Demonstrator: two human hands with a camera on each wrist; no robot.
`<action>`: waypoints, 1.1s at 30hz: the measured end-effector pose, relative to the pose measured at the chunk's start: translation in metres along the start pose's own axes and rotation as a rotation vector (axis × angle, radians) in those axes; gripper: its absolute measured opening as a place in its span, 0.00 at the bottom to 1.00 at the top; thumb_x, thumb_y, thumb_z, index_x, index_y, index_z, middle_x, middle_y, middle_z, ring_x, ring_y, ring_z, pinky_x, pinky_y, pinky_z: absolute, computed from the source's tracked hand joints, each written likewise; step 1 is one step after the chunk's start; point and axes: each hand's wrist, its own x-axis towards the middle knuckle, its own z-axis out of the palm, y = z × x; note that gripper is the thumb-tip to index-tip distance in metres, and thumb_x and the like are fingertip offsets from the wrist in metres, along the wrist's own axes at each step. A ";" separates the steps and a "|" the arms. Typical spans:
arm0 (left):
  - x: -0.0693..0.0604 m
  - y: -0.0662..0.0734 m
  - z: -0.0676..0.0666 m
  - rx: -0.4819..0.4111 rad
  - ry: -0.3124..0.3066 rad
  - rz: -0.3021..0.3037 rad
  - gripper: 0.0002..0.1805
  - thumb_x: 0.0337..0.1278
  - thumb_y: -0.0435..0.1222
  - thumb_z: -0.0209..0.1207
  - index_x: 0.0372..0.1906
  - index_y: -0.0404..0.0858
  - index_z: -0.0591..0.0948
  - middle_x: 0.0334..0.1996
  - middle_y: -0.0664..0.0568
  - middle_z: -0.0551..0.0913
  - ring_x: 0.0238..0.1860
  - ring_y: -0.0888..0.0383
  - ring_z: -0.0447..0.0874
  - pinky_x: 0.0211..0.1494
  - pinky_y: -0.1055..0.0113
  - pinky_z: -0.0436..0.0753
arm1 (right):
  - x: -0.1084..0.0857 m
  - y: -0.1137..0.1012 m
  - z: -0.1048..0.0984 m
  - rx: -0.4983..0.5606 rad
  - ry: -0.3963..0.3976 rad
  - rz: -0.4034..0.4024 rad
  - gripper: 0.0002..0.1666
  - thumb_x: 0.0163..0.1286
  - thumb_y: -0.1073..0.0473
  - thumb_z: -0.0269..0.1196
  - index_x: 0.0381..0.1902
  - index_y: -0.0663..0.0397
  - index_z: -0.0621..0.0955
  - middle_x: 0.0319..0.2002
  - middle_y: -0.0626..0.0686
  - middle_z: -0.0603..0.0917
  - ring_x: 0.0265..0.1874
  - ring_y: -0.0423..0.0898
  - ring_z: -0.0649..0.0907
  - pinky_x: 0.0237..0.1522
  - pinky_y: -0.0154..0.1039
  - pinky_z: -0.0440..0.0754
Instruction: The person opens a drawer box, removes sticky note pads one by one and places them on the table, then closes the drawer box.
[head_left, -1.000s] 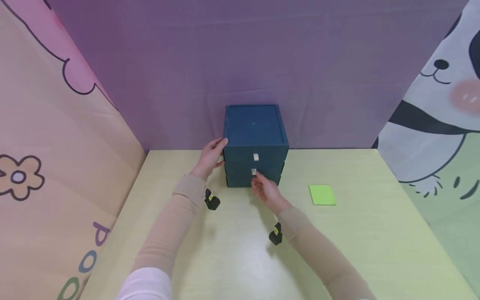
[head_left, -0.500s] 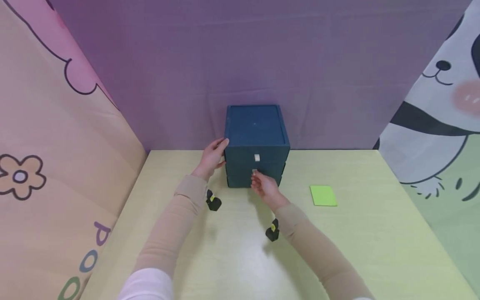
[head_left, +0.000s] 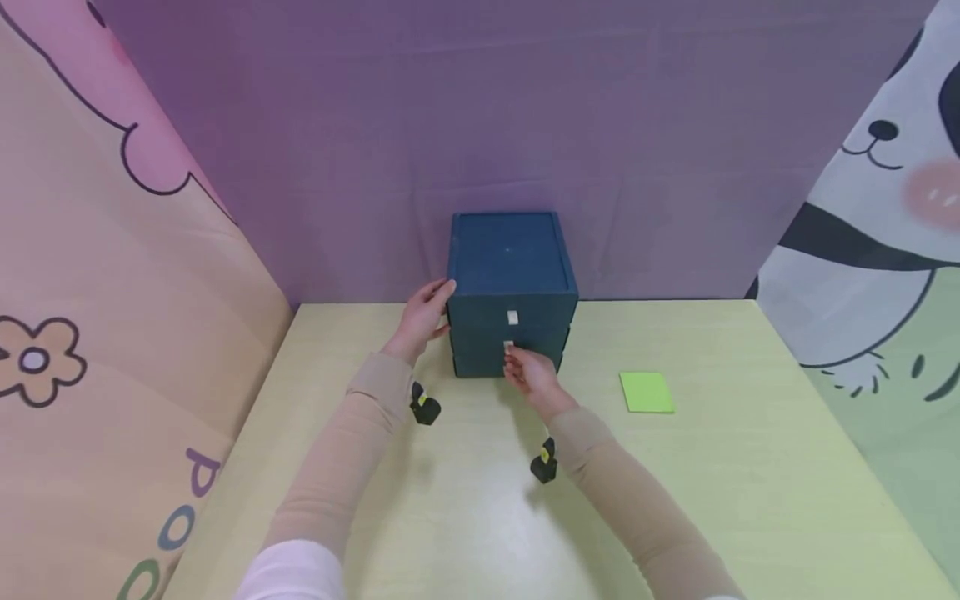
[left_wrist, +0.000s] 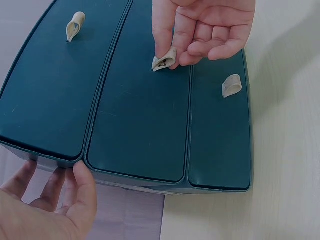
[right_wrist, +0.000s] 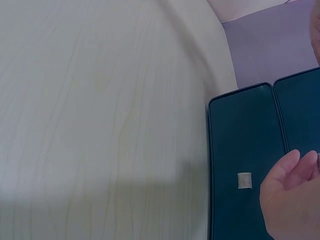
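A dark blue-green cabinet (head_left: 512, 254) with three stacked drawers stands on the table against the purple backdrop. Each drawer front bears a pale looped pull tab, and the fronts look flush in the left wrist view. My right hand (head_left: 536, 379) pinches the middle drawer's pull tab (left_wrist: 164, 61) between thumb and index finger, its other fingers curled loosely. Below it is the bottom tab (left_wrist: 232, 86); the top tab (left_wrist: 76, 26) sits above. On the cabinet's left side, my left hand (head_left: 422, 318) rests extended fingertips against the wall near the front edge.
A bright green square pad (head_left: 647, 392) lies on the pale wooden table (head_left: 750, 467) right of the cabinet. Purple cloth (head_left: 337, 167) hangs behind. Printed cartoon panels flank both sides. Small black devices (head_left: 426, 408) show by both wrists.
My right hand has shifted very slightly at the middle tab, and its fingertips now cover the tab more closely. The left hand and cabinet stay in place.
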 end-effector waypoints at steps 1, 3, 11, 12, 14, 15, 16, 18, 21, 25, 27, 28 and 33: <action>0.000 0.000 0.000 0.001 -0.002 0.001 0.30 0.66 0.52 0.52 0.70 0.50 0.65 0.68 0.51 0.65 0.64 0.48 0.67 0.59 0.52 0.75 | 0.000 0.000 0.000 -0.011 0.002 -0.001 0.05 0.67 0.65 0.58 0.30 0.60 0.77 0.19 0.45 0.78 0.18 0.36 0.76 0.29 0.28 0.79; 0.000 0.000 0.000 0.005 -0.005 0.002 0.30 0.66 0.52 0.51 0.70 0.50 0.64 0.68 0.51 0.65 0.64 0.48 0.67 0.59 0.52 0.75 | 0.001 0.001 -0.001 -0.023 0.004 -0.001 0.05 0.67 0.65 0.58 0.32 0.62 0.78 0.20 0.46 0.78 0.19 0.36 0.77 0.30 0.29 0.79; 0.001 0.000 0.000 0.001 -0.005 0.003 0.30 0.66 0.52 0.52 0.70 0.50 0.65 0.68 0.51 0.65 0.65 0.47 0.67 0.59 0.51 0.75 | 0.003 0.004 -0.004 -0.056 -0.001 0.004 0.10 0.68 0.64 0.58 0.41 0.67 0.77 0.23 0.47 0.79 0.23 0.37 0.78 0.35 0.31 0.80; 0.001 0.000 0.000 0.001 -0.005 0.002 0.30 0.66 0.52 0.52 0.70 0.50 0.65 0.68 0.50 0.65 0.65 0.47 0.67 0.60 0.51 0.75 | 0.004 0.004 -0.004 -0.056 -0.002 0.001 0.10 0.68 0.64 0.58 0.42 0.68 0.77 0.24 0.47 0.79 0.23 0.37 0.78 0.35 0.31 0.80; 0.000 0.000 0.000 0.001 -0.007 0.001 0.30 0.66 0.52 0.51 0.70 0.50 0.65 0.69 0.50 0.65 0.65 0.47 0.67 0.60 0.51 0.75 | 0.003 0.004 -0.004 -0.061 -0.004 -0.002 0.12 0.68 0.64 0.58 0.44 0.68 0.77 0.25 0.48 0.79 0.24 0.38 0.78 0.36 0.31 0.80; 0.000 0.000 0.000 0.002 -0.009 0.001 0.30 0.66 0.52 0.51 0.70 0.50 0.65 0.69 0.50 0.65 0.65 0.47 0.66 0.60 0.51 0.75 | 0.003 0.004 -0.005 -0.065 -0.006 -0.004 0.13 0.68 0.64 0.58 0.46 0.69 0.77 0.26 0.49 0.79 0.24 0.38 0.79 0.37 0.31 0.80; 0.000 0.000 0.000 0.001 -0.010 0.001 0.30 0.66 0.52 0.51 0.70 0.50 0.65 0.69 0.50 0.65 0.65 0.47 0.66 0.60 0.51 0.75 | 0.003 0.004 -0.005 -0.068 -0.007 -0.006 0.14 0.68 0.63 0.58 0.47 0.69 0.77 0.27 0.49 0.79 0.25 0.38 0.79 0.37 0.31 0.80; 0.000 0.000 -0.001 0.004 -0.013 0.003 0.30 0.66 0.52 0.51 0.70 0.50 0.64 0.69 0.50 0.64 0.65 0.47 0.66 0.60 0.51 0.75 | 0.002 0.005 -0.006 -0.079 -0.009 -0.007 0.16 0.68 0.64 0.58 0.49 0.70 0.76 0.30 0.51 0.80 0.25 0.38 0.79 0.38 0.31 0.80; 0.000 0.000 -0.001 0.006 -0.017 0.004 0.30 0.66 0.53 0.51 0.70 0.50 0.64 0.69 0.51 0.64 0.66 0.47 0.65 0.60 0.51 0.74 | 0.000 0.005 -0.007 -0.094 -0.010 -0.012 0.18 0.68 0.64 0.58 0.52 0.71 0.76 0.32 0.52 0.81 0.26 0.38 0.80 0.39 0.32 0.80; 0.000 -0.001 -0.001 0.003 -0.025 0.006 0.30 0.66 0.53 0.51 0.70 0.50 0.64 0.69 0.51 0.64 0.66 0.47 0.65 0.60 0.51 0.74 | -0.002 0.005 -0.009 -0.104 -0.012 -0.020 0.18 0.67 0.64 0.59 0.50 0.71 0.77 0.30 0.51 0.81 0.26 0.38 0.80 0.43 0.35 0.80; 0.000 0.000 -0.002 0.000 -0.027 0.008 0.30 0.66 0.53 0.51 0.70 0.50 0.64 0.69 0.51 0.64 0.66 0.46 0.65 0.61 0.51 0.74 | -0.003 0.005 -0.009 -0.103 -0.018 -0.022 0.17 0.67 0.64 0.59 0.49 0.72 0.77 0.27 0.49 0.81 0.26 0.38 0.80 0.43 0.36 0.80; -0.001 0.000 -0.002 -0.003 -0.028 0.008 0.30 0.66 0.53 0.51 0.70 0.50 0.64 0.69 0.51 0.64 0.66 0.46 0.65 0.61 0.51 0.74 | -0.004 0.005 -0.009 -0.102 -0.021 -0.021 0.17 0.67 0.63 0.59 0.49 0.72 0.77 0.26 0.48 0.81 0.25 0.37 0.80 0.43 0.36 0.80; -0.002 0.000 -0.002 -0.007 -0.032 0.014 0.30 0.66 0.52 0.51 0.70 0.49 0.64 0.69 0.50 0.64 0.66 0.47 0.65 0.61 0.51 0.73 | -0.006 0.006 -0.010 -0.102 -0.032 -0.014 0.18 0.68 0.63 0.58 0.51 0.72 0.76 0.25 0.46 0.81 0.25 0.36 0.80 0.41 0.33 0.80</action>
